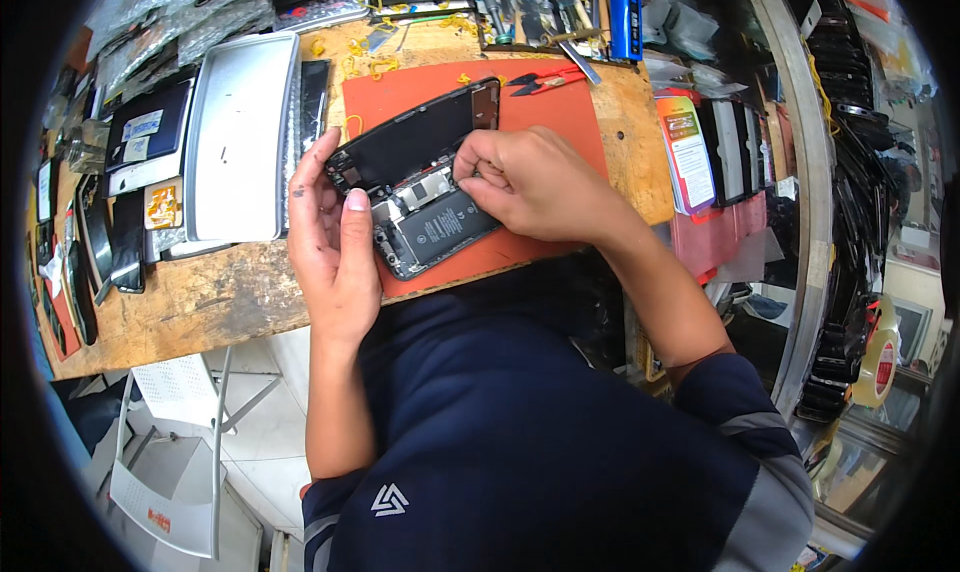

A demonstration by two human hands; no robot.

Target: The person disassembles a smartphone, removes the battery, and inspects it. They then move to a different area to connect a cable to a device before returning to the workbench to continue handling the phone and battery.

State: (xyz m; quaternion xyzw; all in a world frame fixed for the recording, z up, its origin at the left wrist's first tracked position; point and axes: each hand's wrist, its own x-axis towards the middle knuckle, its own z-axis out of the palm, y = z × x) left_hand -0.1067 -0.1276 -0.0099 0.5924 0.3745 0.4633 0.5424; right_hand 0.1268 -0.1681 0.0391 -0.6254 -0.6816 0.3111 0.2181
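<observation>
You have one red-orange mat (560,112), and over it two hands: one left hand (335,242), one right hand (535,184). Also over the mat is one opened phone (431,186), in two halves, with one screen (412,138) and one battery (440,228). At the mat's upper right you have one pair of red-handled cutters (556,77); beyond that corner, one blue device (625,17). Left of the mat, count one white tray (240,142); below left of it, one folding chair (185,507); far right of it, one tape roll (878,367).

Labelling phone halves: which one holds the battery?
The lower half in the picture: the dark battery lies in it. The raised, tilted screen half is mostly plain black inside.
</observation>
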